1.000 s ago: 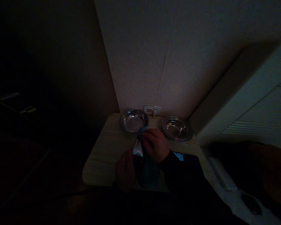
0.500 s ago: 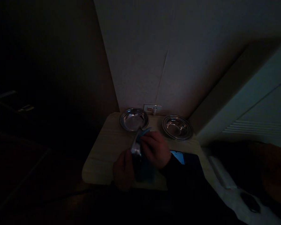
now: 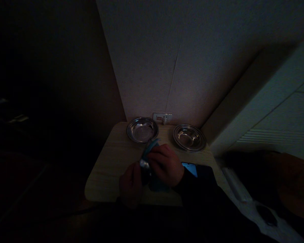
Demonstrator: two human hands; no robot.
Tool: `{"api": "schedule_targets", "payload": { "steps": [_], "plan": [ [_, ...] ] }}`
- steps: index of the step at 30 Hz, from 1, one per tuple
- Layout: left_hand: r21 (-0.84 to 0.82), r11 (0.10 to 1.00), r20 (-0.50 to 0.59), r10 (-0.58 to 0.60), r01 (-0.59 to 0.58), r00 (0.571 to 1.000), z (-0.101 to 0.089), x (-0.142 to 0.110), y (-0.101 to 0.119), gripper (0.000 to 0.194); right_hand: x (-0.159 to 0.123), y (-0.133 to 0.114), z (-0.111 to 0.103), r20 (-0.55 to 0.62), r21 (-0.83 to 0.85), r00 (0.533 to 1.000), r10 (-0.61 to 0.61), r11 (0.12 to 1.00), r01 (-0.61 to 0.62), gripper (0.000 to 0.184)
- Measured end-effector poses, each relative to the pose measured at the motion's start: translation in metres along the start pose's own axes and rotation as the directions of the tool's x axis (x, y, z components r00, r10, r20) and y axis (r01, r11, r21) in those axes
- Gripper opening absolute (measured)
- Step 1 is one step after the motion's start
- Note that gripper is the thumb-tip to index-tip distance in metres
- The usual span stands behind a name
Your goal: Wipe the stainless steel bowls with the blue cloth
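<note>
Dim light hides much detail. My left hand point(image 3: 130, 185) is closed on the left side of a dark, shiny object point(image 3: 145, 164) with a bright silvery highlight; its kind cannot be made out. From the right, my right hand point(image 3: 166, 165) pinches a thin blue-green cloth point(image 3: 154, 144) against that object. One end of the cloth sticks up past my fingers, while another part hangs below the hand. Both hands are above the front half of a small wooden table point(image 3: 103, 175). Behind them stand a shiny metal bowl point(image 3: 142, 131) on the left and another metal bowl point(image 3: 189, 137) on the right.
A phone with a lit screen point(image 3: 190, 168) lies beside my right wrist, next to a dark flat item point(image 3: 206, 173). A wall socket point(image 3: 162, 117) with a plug is behind the bowls. On a pale surface at right lies a dark oval object point(image 3: 266, 215).
Both hands stay closed and shift slightly left in view. The blue-green cloth and the dark object change angle, with the cloth's upper end spreading. The bowls have stayed in place.
</note>
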State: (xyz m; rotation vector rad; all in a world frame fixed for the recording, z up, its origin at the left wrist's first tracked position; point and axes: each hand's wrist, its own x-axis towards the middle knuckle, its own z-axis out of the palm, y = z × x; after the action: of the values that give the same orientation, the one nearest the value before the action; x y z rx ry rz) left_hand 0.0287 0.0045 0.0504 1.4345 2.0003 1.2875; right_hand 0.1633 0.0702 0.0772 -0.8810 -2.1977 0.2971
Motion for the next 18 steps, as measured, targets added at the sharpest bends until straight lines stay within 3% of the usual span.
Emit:
{"api": "schedule_targets", "payload": {
  "steps": [3, 8, 12, 16, 18],
  "plan": [
    [0.001, 1.000, 0.013, 0.017, -0.017, 1.000, -0.0007, 0.0002, -0.0004, 0.031, 0.0042, 0.0026, 0.0006, -0.064, -0.025, 0.996, 0.061, 0.998, -0.063, 0.020],
    [0.013, 0.999, 0.009, 0.051, -0.051, 0.999, -0.0025, 0.0006, -0.0022, 0.030, 0.0059, 0.0007, 0.0019, -0.013, 0.021, 1.000, -0.024, 0.999, 0.024, 0.020],
    [0.003, 0.999, 0.003, 0.041, -0.041, 0.999, -0.0028, 0.0014, -0.0024, 0.030, 0.0086, -0.0018, 0.0033, -0.079, 0.000, 0.995, 0.065, 0.998, -0.065, 0.020],
    [-0.002, 0.999, 0.017, 0.034, -0.034, 0.999, -0.0029, 0.0012, -0.0009, 0.028, 0.0082, -0.0033, 0.0027, -0.018, 0.010, 1.000, 0.000, 1.000, 0.000, 0.020],
    [-0.028, 0.999, 0.027, 0.032, -0.031, 0.999, -0.0024, 0.0009, 0.0000, 0.029, 0.0080, -0.0011, 0.0025, -0.042, -0.016, 0.999, 0.022, 1.000, -0.023, 0.020]
  ]
}}
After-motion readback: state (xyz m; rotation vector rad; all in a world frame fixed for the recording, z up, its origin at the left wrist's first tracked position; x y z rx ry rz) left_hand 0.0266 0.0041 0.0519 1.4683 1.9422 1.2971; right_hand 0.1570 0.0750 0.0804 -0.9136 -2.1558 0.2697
